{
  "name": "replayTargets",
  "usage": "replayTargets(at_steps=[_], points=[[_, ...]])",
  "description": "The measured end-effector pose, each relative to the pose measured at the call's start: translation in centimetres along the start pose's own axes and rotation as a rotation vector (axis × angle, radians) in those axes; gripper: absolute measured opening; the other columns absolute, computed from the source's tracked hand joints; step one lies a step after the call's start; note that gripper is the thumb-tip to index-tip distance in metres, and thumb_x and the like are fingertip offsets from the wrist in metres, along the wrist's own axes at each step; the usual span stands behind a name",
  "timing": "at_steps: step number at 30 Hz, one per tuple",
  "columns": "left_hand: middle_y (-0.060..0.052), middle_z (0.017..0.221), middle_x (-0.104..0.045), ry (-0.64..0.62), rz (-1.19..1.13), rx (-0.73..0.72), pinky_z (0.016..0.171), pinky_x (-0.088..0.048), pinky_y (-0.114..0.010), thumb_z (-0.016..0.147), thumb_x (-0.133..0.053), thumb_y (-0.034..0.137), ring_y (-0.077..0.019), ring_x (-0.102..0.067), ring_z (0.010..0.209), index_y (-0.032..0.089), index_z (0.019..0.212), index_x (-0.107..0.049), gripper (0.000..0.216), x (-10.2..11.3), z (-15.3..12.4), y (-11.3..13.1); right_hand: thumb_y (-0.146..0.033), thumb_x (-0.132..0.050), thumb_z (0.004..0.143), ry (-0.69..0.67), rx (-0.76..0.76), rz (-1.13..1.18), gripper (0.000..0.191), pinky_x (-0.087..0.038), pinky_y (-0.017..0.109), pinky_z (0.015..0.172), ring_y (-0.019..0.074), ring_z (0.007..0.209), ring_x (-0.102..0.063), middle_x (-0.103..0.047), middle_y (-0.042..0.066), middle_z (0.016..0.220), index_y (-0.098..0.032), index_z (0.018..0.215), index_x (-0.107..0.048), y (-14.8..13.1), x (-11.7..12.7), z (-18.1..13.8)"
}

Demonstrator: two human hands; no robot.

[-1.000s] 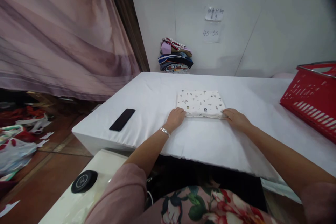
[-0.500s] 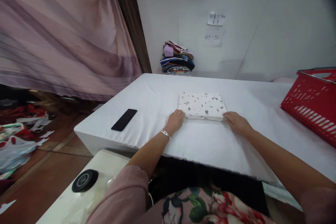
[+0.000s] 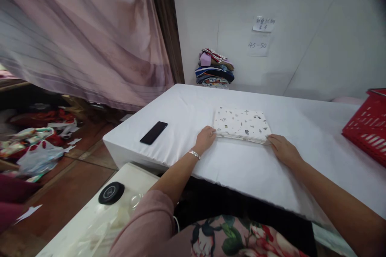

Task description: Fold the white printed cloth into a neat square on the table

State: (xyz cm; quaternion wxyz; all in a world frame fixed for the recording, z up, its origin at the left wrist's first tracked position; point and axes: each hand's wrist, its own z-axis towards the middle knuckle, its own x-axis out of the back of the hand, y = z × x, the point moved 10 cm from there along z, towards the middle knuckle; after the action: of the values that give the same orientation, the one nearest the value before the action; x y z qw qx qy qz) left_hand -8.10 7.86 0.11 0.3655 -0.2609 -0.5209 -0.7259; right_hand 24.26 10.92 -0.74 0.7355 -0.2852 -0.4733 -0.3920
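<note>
A folded white cloth (image 3: 241, 123) printed with small dark motifs lies flat on the white-covered table (image 3: 193, 106), its stacked layers showing along the near edge. My left hand (image 3: 205, 138), with a silver bracelet at the wrist, pinches the near left corner of the cloth. At the near right corner, my right hand (image 3: 283, 149) has its fingers closed on the edge. Both thumbs are mostly hidden from the camera.
A black phone (image 3: 154, 133) rests on the table to the left, a red basket (image 3: 366, 128) at the right. Folded clothes (image 3: 214, 68) are piled beyond the far edge. A round black object (image 3: 111, 193) sits on a lower white surface (image 3: 135, 172). Bags (image 3: 40, 158) lie on the floor.
The view has swung left, so everything sits farther right in the picture. Both hands stay at the same corners of the cloth, which looks otherwise unchanged.
</note>
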Motion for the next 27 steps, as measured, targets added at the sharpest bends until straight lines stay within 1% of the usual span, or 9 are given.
replayTargets(at_steps=[2,4,9,13,17,20,22,25,27], points=[[-0.002,0.106,-0.060,-0.009,-0.043,0.059,0.077,-0.050,-0.027,0.083,-0.051,0.019,-0.0112,-0.059,0.077,0.021,0.104,-0.064,0.024,0.0,-0.2,-0.9,-0.027,-0.037,0.086,-0.001,-0.005,0.007,0.037,-0.050,0.043,0.089,0.0256,0.110,-0.054,-0.061,0.006,0.119,-0.025,0.113,-0.062,0.1,0.0,-0.1],[-0.002,0.107,-0.059,-0.017,-0.059,0.079,0.076,-0.050,-0.026,0.082,-0.052,0.019,-0.0100,-0.059,0.072,0.022,0.106,-0.063,0.027,0.0,-0.3,-1.2,-0.027,-0.037,0.086,0.008,0.001,0.012,0.037,-0.050,0.042,0.090,0.0253,0.111,-0.054,-0.061,0.006,0.120,-0.025,0.114,-0.061,0.1,0.1,-0.2],[-0.002,0.104,-0.061,-0.033,0.001,0.093,0.077,-0.049,-0.027,0.082,-0.053,0.020,-0.0134,-0.060,0.081,0.023,0.111,-0.062,0.031,0.1,-0.2,-1.1,-0.028,-0.036,0.087,0.010,0.000,0.009,0.038,-0.049,0.043,0.092,0.0253,0.112,-0.054,-0.060,0.006,0.122,-0.025,0.116,-0.060,0.1,0.0,-0.4],[-0.001,0.099,-0.064,-0.019,0.043,0.109,0.078,-0.048,-0.027,0.083,-0.052,0.019,-0.0152,-0.060,0.087,0.023,0.104,-0.065,0.025,0.2,-0.1,-0.8,-0.025,-0.036,0.086,-0.001,-0.015,0.015,0.039,-0.049,0.041,0.092,0.0247,0.113,-0.053,-0.058,0.006,0.124,-0.024,0.118,-0.059,0.4,-0.3,-0.7],[0.000,0.100,-0.064,0.007,0.071,0.090,0.075,-0.047,-0.026,0.084,-0.050,0.019,-0.0140,-0.061,0.084,0.024,0.100,-0.066,0.023,0.4,-0.4,-0.7,-0.026,-0.036,0.087,0.008,-0.056,0.060,0.039,-0.049,0.040,0.093,0.0238,0.115,-0.053,-0.057,0.006,0.127,-0.023,0.120,-0.057,0.9,-0.5,-0.9],[0.001,0.098,-0.065,-0.007,0.063,0.096,0.074,-0.047,-0.026,0.083,-0.051,0.019,-0.0139,-0.061,0.084,0.025,0.098,-0.066,0.023,0.4,-0.5,-0.9,-0.026,-0.036,0.087,0.029,-0.085,0.101,0.039,-0.049,0.041,0.093,0.0236,0.114,-0.053,-0.058,0.005,0.126,-0.024,0.120,-0.057,1.2,-0.6,-1.0],[0.001,0.095,-0.066,-0.031,0.039,0.132,0.074,-0.047,-0.026,0.081,-0.053,0.018,-0.0144,-0.061,0.085,0.025,0.096,-0.067,0.022,0.6,-0.4,-1.1,-0.026,-0.037,0.086,0.050,-0.095,0.121,0.039,-0.049,0.041,0.093,0.0236,0.113,-0.054,-0.059,0.005,0.124,-0.025,0.119,-0.058,1.3,-0.7,-1.1],[-0.001,0.095,-0.065,-0.033,0.004,0.208,0.074,-0.047,-0.027,0.080,-0.057,0.024,-0.0161,-0.060,0.087,0.023,0.088,-0.068,0.013,1.1,0.2,-1.2,-0.026,-0.037,0.087,0.076,-0.109,0.138,0.038,-0.050,0.040,0.091,0.0234,0.113,-0.055,-0.059,0.005,0.124,-0.025,0.117,-0.059,1.4,-0.9,-1.1],[-0.003,0.095,-0.064,0.024,0.005,0.217,0.075,-0.047,-0.029,0.083,-0.055,0.031,-0.0172,-0.059,0.089,0.021,0.082,-0.067,0.015,1.8,1.1,-0.6,-0.027,-0.036,0.087,0.083,-0.118,0.143,0.038,-0.051,0.040,0.091,0.0233,0.113,-0.055,-0.059,0.005,0.124,-0.025,0.116,-0.060,1.5,-1.2,-1.2]])
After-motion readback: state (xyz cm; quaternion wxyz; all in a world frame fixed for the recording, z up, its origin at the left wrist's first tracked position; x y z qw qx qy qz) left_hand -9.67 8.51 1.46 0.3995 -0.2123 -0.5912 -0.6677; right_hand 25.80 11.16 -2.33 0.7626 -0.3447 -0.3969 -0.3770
